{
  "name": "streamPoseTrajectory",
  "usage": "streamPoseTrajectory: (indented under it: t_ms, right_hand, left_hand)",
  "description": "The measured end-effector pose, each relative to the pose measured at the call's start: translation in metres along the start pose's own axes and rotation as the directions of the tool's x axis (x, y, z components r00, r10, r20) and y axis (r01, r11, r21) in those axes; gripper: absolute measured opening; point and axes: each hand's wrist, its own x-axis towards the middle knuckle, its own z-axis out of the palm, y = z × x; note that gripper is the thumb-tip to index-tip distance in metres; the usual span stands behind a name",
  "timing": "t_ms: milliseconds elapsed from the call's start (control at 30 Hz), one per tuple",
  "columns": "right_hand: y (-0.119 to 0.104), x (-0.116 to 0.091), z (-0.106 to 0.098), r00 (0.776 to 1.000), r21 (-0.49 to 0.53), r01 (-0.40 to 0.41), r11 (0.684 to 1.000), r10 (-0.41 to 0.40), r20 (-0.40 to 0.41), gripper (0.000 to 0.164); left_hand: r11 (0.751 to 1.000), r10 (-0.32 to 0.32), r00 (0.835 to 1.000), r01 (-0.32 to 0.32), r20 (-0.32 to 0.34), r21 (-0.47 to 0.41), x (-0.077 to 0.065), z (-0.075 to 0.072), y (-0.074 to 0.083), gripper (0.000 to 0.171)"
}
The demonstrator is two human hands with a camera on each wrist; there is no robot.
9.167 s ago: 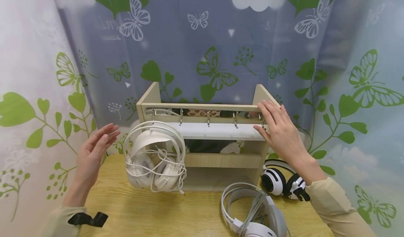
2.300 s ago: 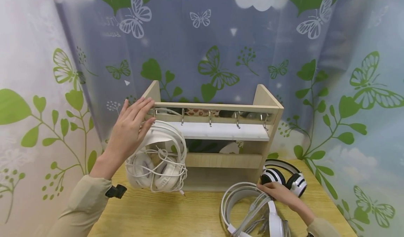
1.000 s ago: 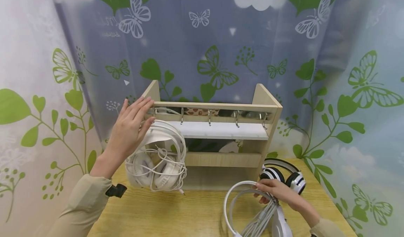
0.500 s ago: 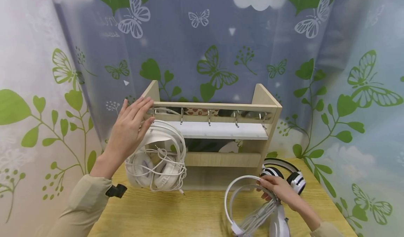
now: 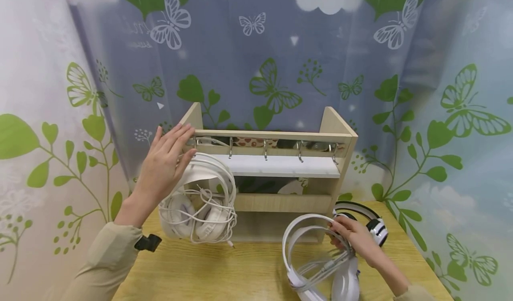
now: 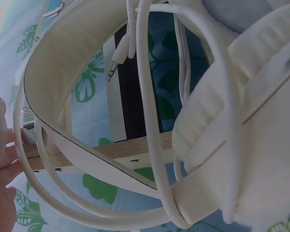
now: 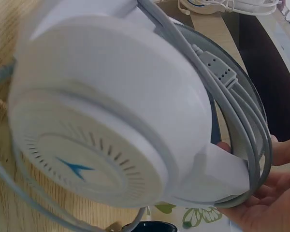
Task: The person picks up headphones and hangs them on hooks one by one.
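My left hand (image 5: 162,165) rests with straight fingers on the upper left corner of a wooden shelf (image 5: 276,203). White headphones (image 5: 218,227) with a wrapped cable hang at the shelf's leftmost hook, just under that hand; their loose plug (image 6: 117,60) shows in the left wrist view. My right hand (image 5: 356,238) grips the headband of a second pair, white-and-grey headphones (image 5: 345,281), at the front right. Their headband stands up, and a bundled grey cable (image 7: 232,99) runs along it. An earcup (image 7: 96,111) with a blue mark fills much of the right wrist view.
Several metal hooks line the shelf's top rail; a middle hook (image 5: 265,150) hangs bare. Black-and-white headphones (image 5: 376,232) lie behind my right hand, partly covered by it. A wood-grain table (image 5: 240,274) carries everything, with patterned curtains (image 5: 240,69) around it.
Earlier, my right hand lay on the shelf's right corner and my left hung free. Since then my left hand settled on the left corner; my right took the white-and-grey headphones by the headband and raised it.
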Motion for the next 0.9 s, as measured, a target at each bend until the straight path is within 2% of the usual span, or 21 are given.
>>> streamPoseTrajectory:
  t_ms: [167,300,400,667,900]
  right_hand:
    - [0.0,0.001,0.006,0.994,0.02,0.016,1.0,-0.014,-0.107,0.038]
    - [0.0,0.002,0.012,0.977,0.016,0.077,0.997,-0.072,-0.2,0.035]
    - [0.0,0.004,0.016,0.963,0.05,0.115,0.992,-0.099,-0.25,0.035]
    - [0.0,0.006,0.025,0.939,0.053,0.171,0.984,-0.146,-0.311,0.034]
    - [-0.005,0.006,0.029,0.934,0.04,0.189,0.981,-0.167,-0.316,0.033]
  left_hand:
    - [1.0,-0.001,1.0,0.001,-0.002,0.005,-0.001,0.0,0.0,0.06]
    - [1.0,-0.003,1.0,0.003,-0.007,0.009,-0.001,0.001,0.0,0.061]
    - [1.0,-0.008,1.0,0.008,-0.009,0.013,-0.001,0.001,0.0,0.062]
    - [1.0,-0.018,1.0,0.018,-0.014,0.021,0.0,0.003,0.001,0.063]
    - [1.0,-0.019,1.0,0.019,-0.014,0.021,0.0,0.003,0.001,0.062]
